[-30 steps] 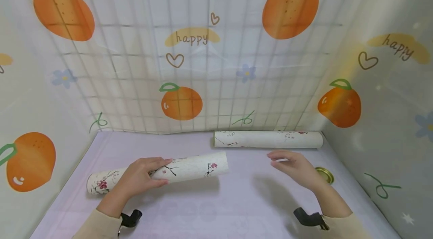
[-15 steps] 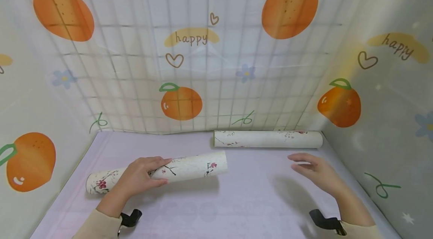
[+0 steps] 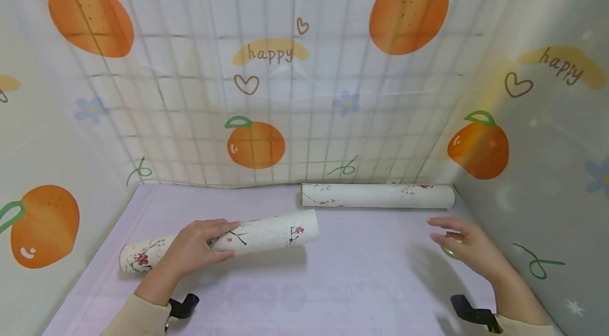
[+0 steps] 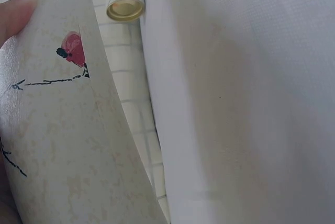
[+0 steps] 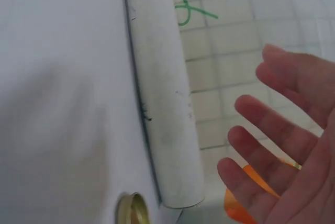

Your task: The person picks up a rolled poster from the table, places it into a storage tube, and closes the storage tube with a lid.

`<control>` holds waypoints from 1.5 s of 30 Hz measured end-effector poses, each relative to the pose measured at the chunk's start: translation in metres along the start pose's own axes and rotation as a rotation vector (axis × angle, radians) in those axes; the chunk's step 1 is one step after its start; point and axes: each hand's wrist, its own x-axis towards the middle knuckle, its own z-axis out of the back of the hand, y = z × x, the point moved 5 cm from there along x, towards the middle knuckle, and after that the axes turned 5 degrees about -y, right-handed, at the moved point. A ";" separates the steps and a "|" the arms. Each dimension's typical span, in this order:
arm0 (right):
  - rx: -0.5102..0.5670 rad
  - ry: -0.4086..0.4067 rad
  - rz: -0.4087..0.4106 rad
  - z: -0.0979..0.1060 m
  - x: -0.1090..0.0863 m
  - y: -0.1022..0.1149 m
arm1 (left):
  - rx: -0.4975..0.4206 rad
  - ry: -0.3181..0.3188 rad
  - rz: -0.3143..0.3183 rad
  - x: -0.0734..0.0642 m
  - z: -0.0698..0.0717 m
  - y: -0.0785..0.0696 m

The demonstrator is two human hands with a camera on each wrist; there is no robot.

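Note:
My left hand (image 3: 197, 246) grips a white cardboard tube (image 3: 271, 233) printed with plum blossoms and dark branches, around its middle. The tube slants, its right end raised off the table and its left end low. In the left wrist view, a fingertip (image 4: 20, 12) lies on the tube's surface. On the right, my right hand (image 3: 471, 251) hovers with relaxed, spread fingers and holds nothing. Below it, partly hidden by the hand in the head view, a gold metal lid (image 5: 133, 211) lies on the table.
A second blossom-printed tube (image 3: 376, 196) lies along the back edge of the table (image 3: 295, 299); its left end carries a gold cap (image 4: 125, 9). Sheets with oranges and a grid surround the table at the back (image 3: 304, 130) and sides.
My right hand has moved to the right, away from the held tube and over the gold lid. The left hand stays nearly still, with the tube's right end slightly higher.

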 end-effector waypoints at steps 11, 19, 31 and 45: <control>-0.077 -0.062 -0.059 -0.002 -0.004 -0.035 | 0.000 0.004 0.012 0.000 0.000 0.001; -0.061 -0.062 -0.142 -0.005 -0.006 -0.058 | 0.000 0.021 0.023 0.000 -0.001 0.002; -0.113 0.007 -0.314 -0.003 -0.004 -0.092 | -0.005 0.029 0.032 0.000 -0.001 0.003; -0.111 0.014 -0.428 -0.009 0.002 -0.110 | -0.006 0.040 0.035 -0.001 0.000 0.003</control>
